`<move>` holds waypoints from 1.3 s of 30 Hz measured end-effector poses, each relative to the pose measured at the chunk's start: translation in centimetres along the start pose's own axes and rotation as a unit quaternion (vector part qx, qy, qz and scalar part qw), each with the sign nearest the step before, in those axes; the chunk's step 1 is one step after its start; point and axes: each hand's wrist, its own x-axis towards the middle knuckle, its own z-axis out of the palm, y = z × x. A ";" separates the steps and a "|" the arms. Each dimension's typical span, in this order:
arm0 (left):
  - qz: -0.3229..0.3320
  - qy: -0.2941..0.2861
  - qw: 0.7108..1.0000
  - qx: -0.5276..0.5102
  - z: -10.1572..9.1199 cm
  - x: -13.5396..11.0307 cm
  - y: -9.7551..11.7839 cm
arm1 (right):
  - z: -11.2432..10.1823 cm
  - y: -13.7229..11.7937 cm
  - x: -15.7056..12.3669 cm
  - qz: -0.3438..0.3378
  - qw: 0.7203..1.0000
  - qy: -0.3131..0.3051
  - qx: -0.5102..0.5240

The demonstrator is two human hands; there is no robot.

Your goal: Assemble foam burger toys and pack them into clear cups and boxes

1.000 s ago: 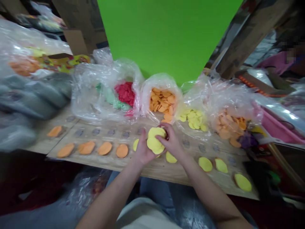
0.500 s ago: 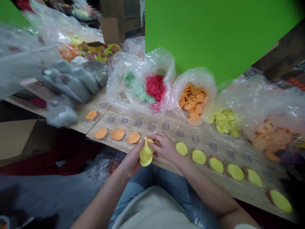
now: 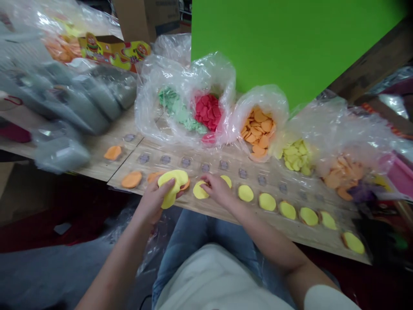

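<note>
On my feed, the left hand [image 3: 151, 202] sits over the near edge of the board [image 3: 274, 226], its fingers and thumb clamped on a floppy stack of yellow discs [image 3: 171, 186]. The stack overhangs an orange disc [image 3: 185, 185] in the board's left half. The right hand [image 3: 217, 190] is just beside it, near the board's middle, its fingers gathered together with their tips on a single yellow disc [image 3: 200, 190] lying flat on the wood; whether they pinch it or only press it, I can't tell from this angle. To the right of that hand, yellow discs [image 3: 267, 201] sit in a row of shallow round seats along the board. More orange discs [image 3: 131, 179] lie left of the hands, and grey-bottomed seats [image 3: 185, 162] run along the far side. Behind the board stand open plastic bags of discs, the yellow bag [image 3: 295, 155] among them. If I were driving, I'd keep the pinch on the stack light but steady, since this soft stuff bends, and square each disc to its seat before letting go.
</note>
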 end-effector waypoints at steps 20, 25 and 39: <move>0.073 0.114 0.985 0.109 -6.6 0.9 3.1 | 2.9 -5.3 4.5 -0.007 0.985 -0.028 0.168; 0.048 0.062 0.977 0.197 -8.0 0.9 3.4 | 4.0 -4.2 4.9 -0.129 0.986 -0.008 -0.110; 0.064 0.025 0.970 0.234 -7.7 2.4 2.9 | 6.7 -8.2 7.9 0.009 0.976 -0.082 0.204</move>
